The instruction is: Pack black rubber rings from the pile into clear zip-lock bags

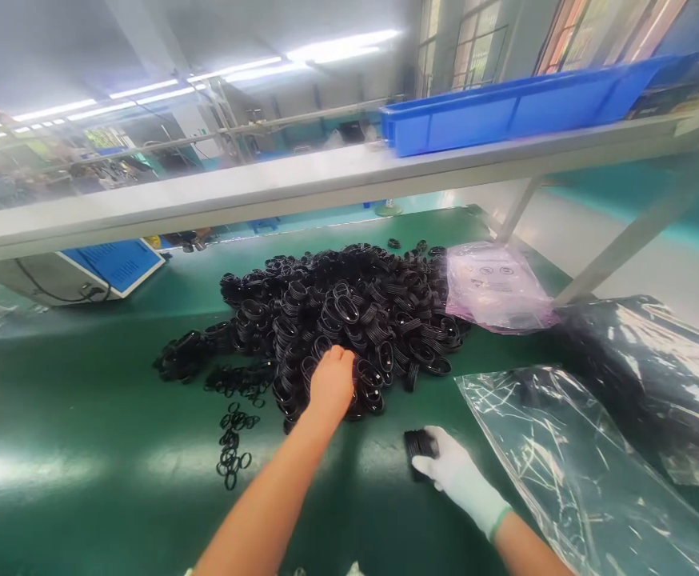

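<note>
Hard to say how far along this is, tbh; one black bundle (413,454) is sitting apart on the green tabletop (115,416), while a huge black heap (349,296) is lying loose; gloved right hand (453,468) is clamping that bundle; left hand (331,384) is touching the heap, can't tell if it's gripping.
</note>
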The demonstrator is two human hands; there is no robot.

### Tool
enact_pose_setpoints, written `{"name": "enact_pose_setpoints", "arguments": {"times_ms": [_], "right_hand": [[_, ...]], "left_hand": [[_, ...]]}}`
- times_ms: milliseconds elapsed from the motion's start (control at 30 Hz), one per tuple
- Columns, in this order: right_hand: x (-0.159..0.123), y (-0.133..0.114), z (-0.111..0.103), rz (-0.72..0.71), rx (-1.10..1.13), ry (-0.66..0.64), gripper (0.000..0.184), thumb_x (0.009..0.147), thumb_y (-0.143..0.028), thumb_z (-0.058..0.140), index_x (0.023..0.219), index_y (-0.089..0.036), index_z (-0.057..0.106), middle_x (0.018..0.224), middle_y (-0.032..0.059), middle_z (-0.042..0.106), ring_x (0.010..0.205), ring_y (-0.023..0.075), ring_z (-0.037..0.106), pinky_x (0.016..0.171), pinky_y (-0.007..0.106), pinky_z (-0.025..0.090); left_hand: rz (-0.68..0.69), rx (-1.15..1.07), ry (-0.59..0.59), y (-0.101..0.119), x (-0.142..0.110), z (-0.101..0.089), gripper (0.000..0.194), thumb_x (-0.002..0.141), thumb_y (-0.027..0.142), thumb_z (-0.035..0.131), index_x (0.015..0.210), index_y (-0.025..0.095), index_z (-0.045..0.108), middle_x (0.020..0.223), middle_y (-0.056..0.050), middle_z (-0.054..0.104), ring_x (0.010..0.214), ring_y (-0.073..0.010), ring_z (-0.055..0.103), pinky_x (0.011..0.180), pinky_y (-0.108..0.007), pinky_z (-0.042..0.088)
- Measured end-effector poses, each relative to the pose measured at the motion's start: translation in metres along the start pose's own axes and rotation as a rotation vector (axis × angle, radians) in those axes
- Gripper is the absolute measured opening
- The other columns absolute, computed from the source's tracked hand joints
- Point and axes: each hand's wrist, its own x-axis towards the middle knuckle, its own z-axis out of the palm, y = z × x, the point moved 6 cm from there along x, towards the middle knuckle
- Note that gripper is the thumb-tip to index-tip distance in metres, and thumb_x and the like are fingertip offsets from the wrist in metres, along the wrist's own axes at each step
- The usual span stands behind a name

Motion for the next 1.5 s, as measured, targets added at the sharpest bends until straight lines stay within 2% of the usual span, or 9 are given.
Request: {"name": "enact_pose_setpoints", "arguments": {"times_ms": [133, 267, 467, 667, 867, 1033, 1100, 1267, 1500], "right_hand": [[-0.003, -0.003, 0.001, -0.007, 0.049, -0.042, 0.042, 0.066, -0.024, 0.051, 0.108, -0.019, 0.047, 0.097, 0.0068, 0.060, 0.063, 0.0137, 0.059, 0.043, 0.022, 0.040], [-0.006, -0.010, -0.003, -0.043, 0.058, -0.015, 0.038, 0.064, -0.023, 0.055, 0.101, -0.018, 0.049, 0.093, 0.0068, 0.061, 0.069, 0.0151, 0.060, 0.050, 0.023, 0.042], [-0.005, -0.007, -0.006, -0.034, 0.045, -0.017, 0.040, 0.064, -0.026, 0.056, 0.103, -0.018, 0.049, 0.088, 0.0054, 0.061, 0.064, 0.0141, 0.057, 0.051, 0.025, 0.043], [-0.004, -0.009, -0.009, -0.051, -0.043, 0.001, 0.036, 0.065, -0.027, 0.056, 0.099, -0.018, 0.050, 0.087, 0.0041, 0.059, 0.072, 0.0153, 0.057, 0.060, 0.027, 0.044], [-0.015, -0.030, -0.009, -0.060, -0.182, 0.076, 0.038, 0.061, -0.032, 0.061, 0.094, -0.016, 0.052, 0.095, 0.0087, 0.054, 0.088, 0.0215, 0.054, 0.075, 0.031, 0.041], [-0.019, -0.036, -0.009, -0.024, -0.250, 0.061, 0.044, 0.062, -0.033, 0.060, 0.102, -0.015, 0.051, 0.099, 0.0104, 0.051, 0.094, 0.0236, 0.052, 0.078, 0.032, 0.040], [-0.018, -0.036, -0.009, -0.022, -0.251, 0.063, 0.045, 0.062, -0.033, 0.060, 0.103, -0.016, 0.051, 0.099, 0.0096, 0.051, 0.095, 0.0232, 0.052, 0.077, 0.031, 0.040], [-0.017, -0.036, -0.010, -0.022, -0.272, 0.062, 0.042, 0.062, -0.030, 0.060, 0.101, -0.016, 0.052, 0.098, 0.0094, 0.052, 0.092, 0.0220, 0.053, 0.077, 0.030, 0.039], [-0.022, -0.042, -0.015, -0.065, -0.284, 0.058, 0.033, 0.078, -0.030, 0.044, 0.105, -0.013, 0.052, 0.101, 0.0122, 0.054, 0.096, 0.0212, 0.052, 0.082, 0.029, 0.037]], "left_hand": [[0.126, 0.075, -0.164, -0.012, 0.030, -0.020, 0.016, 0.069, 0.007, 0.052, 0.075, 0.018, 0.061, 0.089, -0.004, 0.057, 0.086, -0.0152, 0.054, 0.075, -0.025, 0.041], [0.161, -0.149, -0.096, -0.009, 0.006, -0.027, 0.012, 0.077, 0.027, 0.050, 0.083, 0.022, 0.059, 0.085, 0.002, 0.057, 0.078, -0.0113, 0.054, 0.069, -0.023, 0.040], [-0.342, -1.013, -0.605, 0.014, -0.062, 0.094, 0.029, 0.071, 0.043, 0.052, 0.063, 0.017, 0.045, 0.051, 0.005, 0.048, 0.041, -0.0058, 0.043, 0.040, -0.019, 0.034], [-0.470, -1.101, -0.625, 0.033, -0.075, 0.164, 0.035, 0.072, 0.051, 0.049, 0.064, 0.018, 0.039, 0.051, 0.007, 0.043, 0.039, -0.0058, 0.046, 0.041, -0.021, 0.041], [-0.440, -0.986, -0.580, 0.026, -0.069, 0.149, 0.027, 0.079, 0.041, 0.045, 0.064, 0.018, 0.042, 0.051, 0.005, 0.045, 0.044, -0.0088, 0.050, 0.048, -0.023, 0.042], [-0.218, -0.490, -0.161, -0.007, -0.047, 0.059, 0.015, 0.082, 0.031, 0.041, 0.086, 0.022, 0.053, 0.086, 0.000, 0.058, 0.079, -0.0132, 0.056, 0.071, -0.026, 0.040], [-0.079, -0.345, -0.161, -0.002, -0.048, 0.047, 0.022, 0.078, 0.027, 0.046, 0.099, 0.026, 0.053, 0.100, 0.000, 0.056, 0.088, -0.0148, 0.056, 0.076, -0.027, 0.039], [0.016, -0.455, -0.447, 0.028, -0.080, 0.110, 0.093, 0.049, 0.025, 0.073, 0.132, 0.023, 0.031, 0.136, -0.006, 0.034, 0.118, -0.0266, 0.040, 0.096, -0.033, 0.033], [0.011, -0.582, -0.421, 0.028, -0.086, 0.132, 0.082, 0.053, 0.023, 0.070, 0.127, 0.026, 0.037, 0.130, -0.004, 0.041, 0.115, -0.0248, 0.043, 0.097, -0.034, 0.032]]}}
